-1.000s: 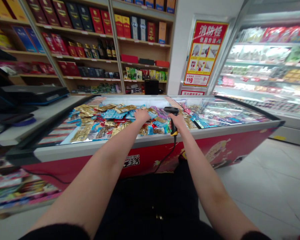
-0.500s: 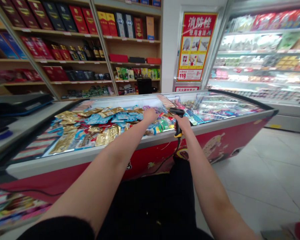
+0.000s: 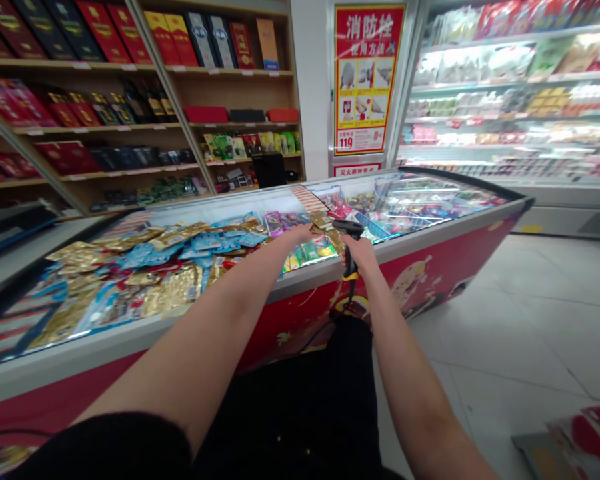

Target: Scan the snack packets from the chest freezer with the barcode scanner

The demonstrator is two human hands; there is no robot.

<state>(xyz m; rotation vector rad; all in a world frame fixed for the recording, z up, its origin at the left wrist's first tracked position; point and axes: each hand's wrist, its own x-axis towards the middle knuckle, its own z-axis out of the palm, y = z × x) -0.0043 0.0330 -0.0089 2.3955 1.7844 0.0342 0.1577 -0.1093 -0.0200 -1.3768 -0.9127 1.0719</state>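
My right hand (image 3: 360, 253) is wrapped around the grip of a black and yellow barcode scanner (image 3: 349, 228), whose cord hangs down in front of the freezer. My left hand (image 3: 299, 235) reaches over the packets, left of the scanner. Its fingers are blurred and mostly hidden, so I cannot tell whether they grip anything. Just beyond its fingertips lies a brown-gold packet (image 3: 321, 219). Below it are green and yellow packets (image 3: 313, 252). Gold packets (image 3: 173, 290) and blue packets (image 3: 200, 245) are heaped on the left of the chest freezer (image 3: 300, 283). Purple packets (image 3: 283, 222) lie behind my left forearm.
Shelves (image 3: 240, 70) with boxes and bottles stand behind the freezer. A red notice (image 3: 369, 80) hangs on the wall, with a lit refrigerated display (image 3: 510, 113) to its right. A counter (image 3: 40, 243) adjoins at left. Red-and-white goods (image 3: 587, 433) sit on the floor at lower right.
The view has turned, so the shelves and freezer appear farther left. The scanner stays in my right hand. More of the purple and brown-gold packets around my left hand now shows.
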